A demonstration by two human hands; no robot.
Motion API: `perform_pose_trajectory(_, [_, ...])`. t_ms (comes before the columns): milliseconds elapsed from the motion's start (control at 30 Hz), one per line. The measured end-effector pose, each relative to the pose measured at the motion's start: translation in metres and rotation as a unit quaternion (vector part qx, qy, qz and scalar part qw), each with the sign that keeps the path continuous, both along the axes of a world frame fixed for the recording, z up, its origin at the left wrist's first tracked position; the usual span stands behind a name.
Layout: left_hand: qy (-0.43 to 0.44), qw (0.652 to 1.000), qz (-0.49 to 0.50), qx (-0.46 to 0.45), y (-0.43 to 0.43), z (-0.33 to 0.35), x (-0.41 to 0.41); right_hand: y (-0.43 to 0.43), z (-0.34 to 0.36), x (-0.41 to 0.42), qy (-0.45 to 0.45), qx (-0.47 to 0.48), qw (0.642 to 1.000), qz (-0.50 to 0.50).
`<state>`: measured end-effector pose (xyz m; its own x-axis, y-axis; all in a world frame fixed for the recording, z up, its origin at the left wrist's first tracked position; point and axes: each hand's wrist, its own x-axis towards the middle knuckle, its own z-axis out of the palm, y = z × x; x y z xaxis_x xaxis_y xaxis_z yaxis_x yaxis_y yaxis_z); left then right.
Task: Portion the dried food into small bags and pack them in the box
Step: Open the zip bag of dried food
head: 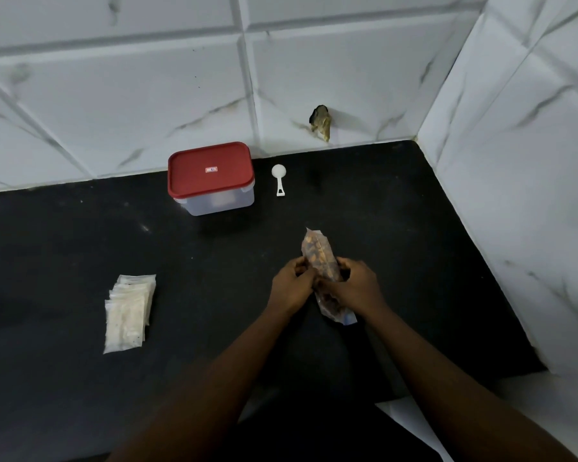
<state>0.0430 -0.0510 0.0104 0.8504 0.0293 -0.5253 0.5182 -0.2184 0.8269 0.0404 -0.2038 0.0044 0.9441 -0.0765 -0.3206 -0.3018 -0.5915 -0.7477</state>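
Observation:
A clear bag of brown dried food (318, 254) lies lengthwise on the black counter (64, 248), right of centre. My left hand (291, 283) grips its left side and my right hand (354, 283) grips its right side, fingers curled round the middle. A clear plastic box with a red lid (211, 178), shut, stands at the back by the wall. To the right of the box lies a white measuring scoop (278, 176). A stack of small empty clear bags (129, 311) sits at the left.
White marble-patterned tiled walls bound the counter at the back and on the right. A broken hole in the tile (321, 121) shows above the counter's back edge. The counter's front edge drops off at the lower right.

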Motion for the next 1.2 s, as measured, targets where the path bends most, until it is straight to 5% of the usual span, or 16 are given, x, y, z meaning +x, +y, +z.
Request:
perform_pose_trajectory(167, [-0.066,0.995,0.001,0.079,0.006,0.002,0.000,0.009,0.005,0.001,-0.011,0.021,1.000,-0.012])
perform_pose_trajectory(500, [-0.045,0.994,0.092,0.034,0.044,0.001,-0.008,0.041,0.011,0.003,0.027,0.174,0.984,-0.027])
perform_pose_trajectory(900, [-0.099,0.985,0.070,0.121,0.082,0.006,-0.017,0.085,0.014,0.005,-0.002,0.107,0.994,0.027])
perform_pose_trajectory(1200, [-0.058,0.993,0.104,0.013,0.102,0.015,-0.019,0.114,0.028,0.005,0.013,0.134,0.989,0.058])
